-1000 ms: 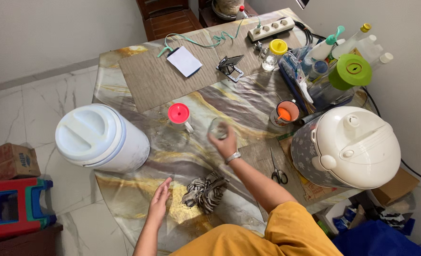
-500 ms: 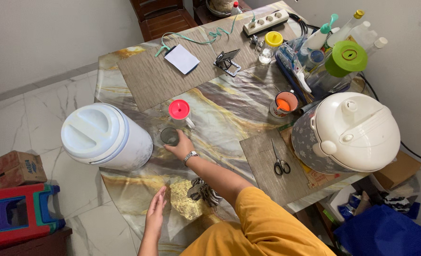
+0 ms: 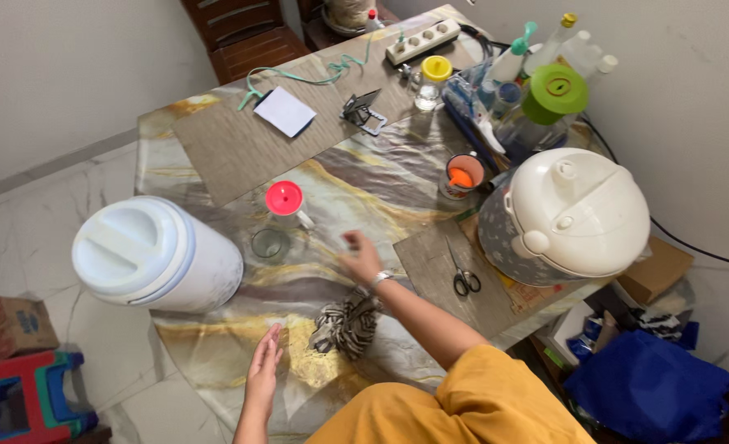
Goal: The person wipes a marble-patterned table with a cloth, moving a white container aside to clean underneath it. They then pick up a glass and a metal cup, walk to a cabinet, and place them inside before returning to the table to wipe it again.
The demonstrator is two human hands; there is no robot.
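My right hand (image 3: pixel 359 256) hovers over the marbled table cover (image 3: pixel 381 177), fingers loosely apart and blurred, holding nothing. A clear drinking glass (image 3: pixel 269 243) stands to its left, beside the big white water jug (image 3: pixel 155 255) and just in front of a cup with a pink lid (image 3: pixel 286 202). My left hand (image 3: pixel 264 366) rests flat near the table's front edge, fingers together, empty. A striped black-and-white cloth (image 3: pixel 346 324) lies bunched between the two hands.
A white rice cooker (image 3: pixel 574 214) fills the right side, scissors (image 3: pixel 461 275) on a mat beside it. An orange mug (image 3: pixel 464 174), bottles, a green-lidded container (image 3: pixel 555 92), a power strip (image 3: pixel 422 41) and a notepad (image 3: pixel 286 111) sit farther back. Chairs stand behind the table.
My right hand carried the glass left to the jug, set it down there and drew back to the right, empty. The left hand stayed put.
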